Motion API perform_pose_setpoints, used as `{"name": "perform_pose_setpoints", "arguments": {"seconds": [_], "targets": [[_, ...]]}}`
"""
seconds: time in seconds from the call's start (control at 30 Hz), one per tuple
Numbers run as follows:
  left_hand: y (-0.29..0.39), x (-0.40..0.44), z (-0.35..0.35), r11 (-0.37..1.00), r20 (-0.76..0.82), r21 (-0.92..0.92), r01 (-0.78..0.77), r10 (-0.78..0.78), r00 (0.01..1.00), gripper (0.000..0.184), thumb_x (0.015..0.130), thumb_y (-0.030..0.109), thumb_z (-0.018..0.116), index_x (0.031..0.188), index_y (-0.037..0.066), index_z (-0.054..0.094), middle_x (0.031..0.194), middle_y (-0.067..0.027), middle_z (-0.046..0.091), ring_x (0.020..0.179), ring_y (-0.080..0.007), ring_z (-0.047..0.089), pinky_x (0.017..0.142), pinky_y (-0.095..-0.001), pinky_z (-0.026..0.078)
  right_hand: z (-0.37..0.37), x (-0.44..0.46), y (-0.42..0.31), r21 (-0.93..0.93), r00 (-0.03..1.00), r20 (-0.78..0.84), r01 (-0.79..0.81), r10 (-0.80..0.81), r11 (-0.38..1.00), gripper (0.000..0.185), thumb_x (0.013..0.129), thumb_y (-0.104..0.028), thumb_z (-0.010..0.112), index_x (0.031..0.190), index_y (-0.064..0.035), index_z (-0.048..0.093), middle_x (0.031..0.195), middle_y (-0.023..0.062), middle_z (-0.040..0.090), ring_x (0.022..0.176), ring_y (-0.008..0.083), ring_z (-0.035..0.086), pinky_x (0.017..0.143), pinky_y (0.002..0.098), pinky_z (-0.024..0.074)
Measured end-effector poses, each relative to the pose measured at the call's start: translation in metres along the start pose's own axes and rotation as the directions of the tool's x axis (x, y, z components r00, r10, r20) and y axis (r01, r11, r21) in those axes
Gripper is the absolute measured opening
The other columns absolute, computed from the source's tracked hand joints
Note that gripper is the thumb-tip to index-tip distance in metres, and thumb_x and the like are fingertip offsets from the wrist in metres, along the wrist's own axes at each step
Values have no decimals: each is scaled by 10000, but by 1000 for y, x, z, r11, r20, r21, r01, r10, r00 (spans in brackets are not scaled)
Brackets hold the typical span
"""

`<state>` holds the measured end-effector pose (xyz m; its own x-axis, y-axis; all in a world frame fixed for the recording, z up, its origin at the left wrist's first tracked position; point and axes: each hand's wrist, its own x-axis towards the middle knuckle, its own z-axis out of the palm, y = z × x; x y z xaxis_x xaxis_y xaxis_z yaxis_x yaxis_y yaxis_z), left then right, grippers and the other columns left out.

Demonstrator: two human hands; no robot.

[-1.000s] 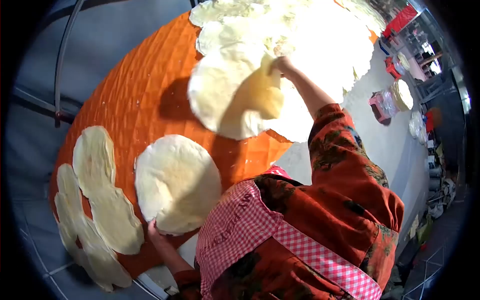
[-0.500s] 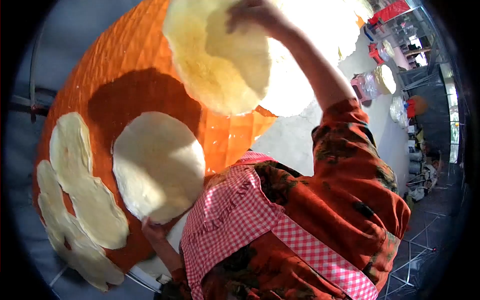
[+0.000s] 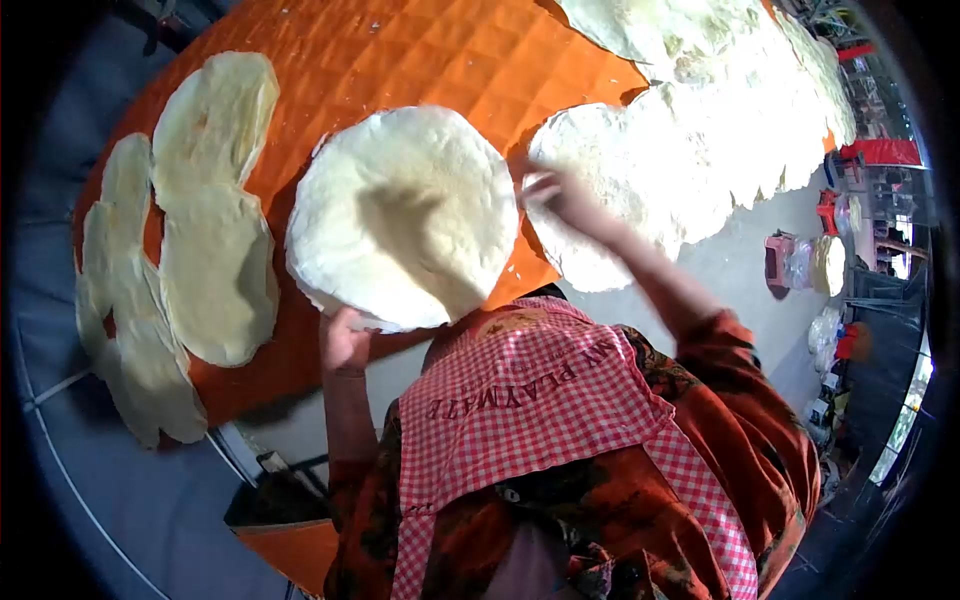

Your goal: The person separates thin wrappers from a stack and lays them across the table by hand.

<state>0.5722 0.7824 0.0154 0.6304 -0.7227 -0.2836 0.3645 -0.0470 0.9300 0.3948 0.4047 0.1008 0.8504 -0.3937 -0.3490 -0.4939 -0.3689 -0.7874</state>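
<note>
In the middle lies a round, pale flatbread (image 3: 420,200) with floury, uneven edges, on an orange quilted surface (image 3: 420,60). My left hand (image 3: 345,338) is closed at its lower left edge, with the fingertips partly hidden beneath the rim. Just off the flatbread's right edge is my right hand (image 3: 555,190), smeared by motion, so its finger position is unclear. It is between that flatbread and a row of overlapping flatbreads (image 3: 680,170) in bright light. A shadow falls across the middle flatbread.
More thin, oblong flatbreads (image 3: 215,250) overlap at the left end of the orange surface. A pink stool (image 3: 780,262) stands on the floor at the right, beside clear plastic and a pale round stack (image 3: 828,265). Below the left side is an orange-and-black container (image 3: 290,545).
My right hand has come down from the bright flatbreads toward the middle one. My left hand stays at the middle flatbread's lower edge. The view has shifted, showing more of the row.
</note>
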Motion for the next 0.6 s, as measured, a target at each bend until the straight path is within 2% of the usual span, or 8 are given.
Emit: {"name": "perform_pose_setpoints", "arguments": {"seconds": [0.07, 0.1, 0.2, 0.3, 0.37, 0.43, 0.53, 0.6], "targets": [[7, 8, 13, 992, 11, 120, -47, 46, 999, 535, 798, 28, 529, 1317, 0, 401, 1230, -115, 510, 1060, -244, 551, 883, -363, 479, 90, -5, -81, 33, 928, 147, 340, -341, 940, 701, 823, -378, 685, 1345, -4, 405, 1326, 193, 485, 1229, 276, 468, 909, 405, 475], [11, 13, 20, 989, -9, 136, -59, 61, 998, 525, 805, 27, 540, 1311, -5, 403, 1222, -115, 514, 1058, -238, 549, 883, -351, 477, 113, -11, -105, 4, 926, 189, 332, -326, 943, 725, 819, -392, 682, 1345, 19, 397, 1322, 215, 482, 1194, 329, 501, 951, 405, 452], [81, 6, 87, 978, -310, -186, 96, -151, 939, 472, 828, 17, 543, 1283, -25, 426, 1203, -120, 527, 1084, -216, 535, 913, -338, 446, 142, -6, -121, -154, 854, 81, 519, -513, 841, 527, 760, -307, 660, 1168, 7, 548, 1115, 246, 586, 990, 358, 590, 815, 406, 494], [57, 9, 59, 980, -445, -161, 117, -178, 877, 378, 844, 66, 555, 1201, -47, 507, 1131, -122, 578, 1078, -224, 541, 905, -358, 446, 140, 12, -107, -206, 944, 140, 322, -298, 924, 273, 779, -189, 626, 980, -5, 630, 872, 209, 634, 802, 356, 622, 702, 409, 496], [62, 9, 43, 973, -397, -149, 179, -224, 890, 370, 846, 119, 587, 1173, -48, 545, 1116, -131, 599, 1053, -246, 563, 894, -385, 456, 141, 38, -91, -191, 902, 46, 430, -430, 882, 178, 792, -154, 604, 878, -2, 639, 781, 210, 627, 755, 342, 625, 679, 404, 490], [32, 22, 3, 928, -294, -350, 124, -235, 927, 422, 852, 205, 620, 1196, -31, 554, 1145, -133, 600, 1003, -269, 594, 881, -419, 468, 95, 64, -94, -149, 871, -51, 476, -488, 866, 144, 797, -127, 600, 826, 7, 644, 745, 196, 634, 713, 298, 632, 662, 391, 489], [35, 24, -51, 894, -288, -392, 217, -343, 894, 496, 870, 272, 610, 1252, -28, 508, 1226, -123, 556, 1085, -271, 542, 926, -421, 439, 0, 100, -100, 180, 880, -57, 474, -472, 862, 118, 780, -101, 648, 829, 6, 662, 775, 125, 674, 707, 171, 644, 665, 355, 502], [68, 17, -36, 918, -402, -352, 182, -324, 857, 517, 880, 287, 596, 1266, -40, 487, 1261, -119, 534, 1135, -278, 507, 962, -417, 407, -83, 95, -100, -117, 874, -138, 453, -466, 884, 127, 776, -91, 684, 866, -1, 680, 804, 64, 690, 755, 121, 641, 704, 322, 516]]}}
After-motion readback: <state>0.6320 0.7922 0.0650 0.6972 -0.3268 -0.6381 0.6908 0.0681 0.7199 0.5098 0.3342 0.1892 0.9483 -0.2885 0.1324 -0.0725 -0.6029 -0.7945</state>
